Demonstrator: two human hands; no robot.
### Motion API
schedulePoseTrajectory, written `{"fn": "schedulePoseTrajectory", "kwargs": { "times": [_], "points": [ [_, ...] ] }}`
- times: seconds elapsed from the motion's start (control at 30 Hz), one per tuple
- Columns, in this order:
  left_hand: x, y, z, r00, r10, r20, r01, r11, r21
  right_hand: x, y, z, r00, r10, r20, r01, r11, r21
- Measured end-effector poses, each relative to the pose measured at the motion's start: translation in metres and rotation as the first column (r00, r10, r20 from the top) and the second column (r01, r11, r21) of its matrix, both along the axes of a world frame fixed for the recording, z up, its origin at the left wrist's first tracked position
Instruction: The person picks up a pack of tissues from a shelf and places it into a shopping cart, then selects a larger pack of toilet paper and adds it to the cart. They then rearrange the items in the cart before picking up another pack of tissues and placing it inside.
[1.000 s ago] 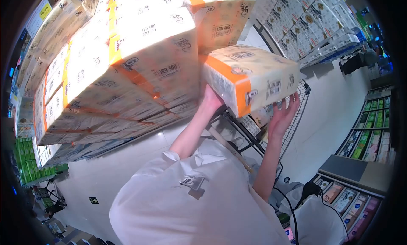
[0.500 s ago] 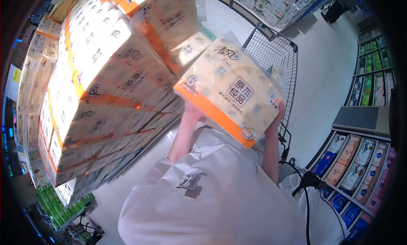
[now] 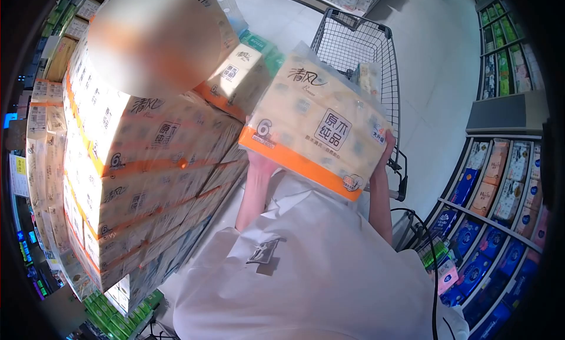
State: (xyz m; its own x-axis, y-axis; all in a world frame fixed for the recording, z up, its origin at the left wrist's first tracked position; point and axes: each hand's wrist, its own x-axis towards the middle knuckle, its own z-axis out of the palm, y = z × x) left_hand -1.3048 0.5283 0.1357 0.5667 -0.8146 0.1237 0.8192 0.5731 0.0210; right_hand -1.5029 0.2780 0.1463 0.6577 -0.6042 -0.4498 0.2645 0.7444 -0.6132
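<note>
- The left grip is under the lower left part of the pack, forearm rising from below; its fingers are out of sight, so I cannot tell whether they are spread or pressed together.
- The right grip is bent round the right edge of the same pack, fingers curled against its side, its forearm rising steeply.
- One pack is between the two grips, tilted, its printed face up and its orange band along the edge nearest the shirt.
- One cart is beyond the right grip, with at least one packet inside.
- One large pile of similar packs is to the left of the left grip; too many are overlapped to count.
- One green packet is beyond the left grip, partly covered by its neighbours.
- One badge is on the shirt, below both grips; one looping black cable is below and to the right of the right grip.
- Shelves of blue, pink and white packets are to the right of the right grip, cut off by the dark rim of the view.
- A round blur hides the upper part of the pile; the held pack hides part of the cart.
</note>
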Motion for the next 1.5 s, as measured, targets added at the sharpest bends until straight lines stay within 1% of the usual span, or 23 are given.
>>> {"fn": "schedulePoseTrajectory", "kwargs": {
  "times": [0.07,0.1,0.13,0.2,0.3,0.37,0.4,0.5,0.57,0.6,0.7,0.8,0.9,0.93,1.0,1.03,1.13,1.2,1.27,1.37,1.4,1.47,1.5],
  "points": [
    [-0.003,-0.013,0.051,0.999,0.001,0.052,-0.007,0.993,0.12,-0.001,0.001,0.007,1.0,-0.015,0.02,0.014,0.999,0.049],
    [-0.009,-0.018,0.084,0.994,0.014,0.113,-0.047,0.953,0.3,-0.001,0.002,0.006,0.995,-0.02,0.096,0.01,0.994,0.105],
    [-0.015,-0.019,0.1,0.984,0.016,0.176,-0.097,0.88,0.465,0.0,0.003,0.001,0.985,-0.026,0.172,-0.002,0.987,0.159],
    [-0.018,-0.006,0.104,0.887,-0.235,0.397,-0.022,0.838,0.546,0.002,0.002,-0.003,0.964,-0.032,0.265,-0.026,0.977,0.212],
    [-0.017,-0.007,0.122,0.711,-0.517,0.476,0.137,0.766,0.628,-0.004,0.001,-0.011,0.95,-0.029,0.311,-0.044,0.973,0.225],
    [-0.023,-0.019,0.142,0.647,-0.567,0.509,0.137,0.744,0.654,-0.01,-0.002,-0.022,0.94,-0.035,0.339,-0.05,0.97,0.239],
    [-0.023,-0.023,0.146,0.651,-0.575,0.497,0.174,0.749,0.639,-0.014,-0.003,-0.021,0.949,-0.056,0.309,-0.023,0.969,0.247],
    [-0.023,-0.032,0.154,0.559,-0.647,0.518,0.118,0.68,0.723,-0.037,-0.006,-0.017,0.975,-0.089,0.203,0.037,0.968,0.249],
    [-0.027,-0.039,0.166,0.474,-0.701,0.533,0.086,0.639,0.764,-0.065,-0.018,-0.025,0.992,-0.07,0.106,0.046,0.975,0.217],
    [-0.03,-0.041,0.168,0.431,-0.725,0.537,0.068,0.62,0.782,-0.071,-0.018,-0.014,0.995,-0.078,0.063,0.061,0.969,0.239],
    [-0.043,-0.041,0.131,0.486,-0.77,0.412,0.175,0.548,0.818,-0.089,-0.023,0.019,0.993,-0.098,-0.063,0.112,0.955,0.273],
    [-0.055,-0.048,0.114,0.615,-0.692,0.377,0.025,0.495,0.868,-0.116,-0.04,0.025,0.975,-0.088,-0.203,0.132,0.967,0.219],
    [-0.051,-0.053,0.077,0.678,-0.67,0.302,-0.014,0.399,0.917,-0.121,-0.056,0.024,0.923,-0.045,-0.381,0.082,0.993,0.082],
    [-0.045,-0.059,0.068,0.712,-0.64,0.288,-0.034,0.378,0.925,-0.113,-0.06,0.029,0.91,-0.025,-0.414,0.065,0.995,0.081],
    [-0.021,-0.078,0.058,0.773,-0.608,0.183,0.112,0.415,0.903,-0.091,-0.068,0.038,0.878,0.019,-0.478,0.02,0.997,0.077],
    [-0.008,-0.089,0.056,0.8,-0.588,0.124,0.184,0.436,0.881,-0.078,-0.077,0.037,0.892,0.03,-0.452,0.006,0.997,0.079],
    [0.028,-0.125,0.03,0.873,-0.474,0.112,0.131,0.449,0.884,-0.036,-0.113,0.028,0.926,0.075,-0.37,-0.053,0.996,0.07],
    [0.052,-0.149,0.016,0.925,-0.361,0.121,0.057,0.445,0.894,-0.004,-0.141,0.007,0.946,0.104,-0.306,-0.1,0.995,0.031],
    [0.073,-0.169,0.009,0.962,-0.234,0.142,-0.038,0.398,0.916,0.03,-0.15,-0.005,0.942,0.114,-0.314,-0.113,0.993,0.02],
    [0.097,-0.212,-0.01,0.863,-0.225,0.453,-0.382,0.296,0.875,0.065,-0.139,-0.016,0.951,0.105,-0.292,-0.082,0.993,0.09],
    [0.106,-0.22,-0.01,0.787,-0.341,0.514,-0.447,0.259,0.856,0.07,-0.136,-0.019,0.954,0.1,-0.282,-0.067,0.99,0.126],
    [0.111,-0.237,-0.027,0.499,-0.539,0.679,-0.68,0.243,0.692,0.069,-0.13,-0.043,0.978,0.093,-0.187,-0.042,0.964,0.261],
    [0.112,-0.247,-0.035,0.328,-0.626,0.707,-0.771,0.255,0.584,0.069,-0.128,-0.056,0.986,0.085,-0.14,-0.035,0.944,0.329]
  ]
}}
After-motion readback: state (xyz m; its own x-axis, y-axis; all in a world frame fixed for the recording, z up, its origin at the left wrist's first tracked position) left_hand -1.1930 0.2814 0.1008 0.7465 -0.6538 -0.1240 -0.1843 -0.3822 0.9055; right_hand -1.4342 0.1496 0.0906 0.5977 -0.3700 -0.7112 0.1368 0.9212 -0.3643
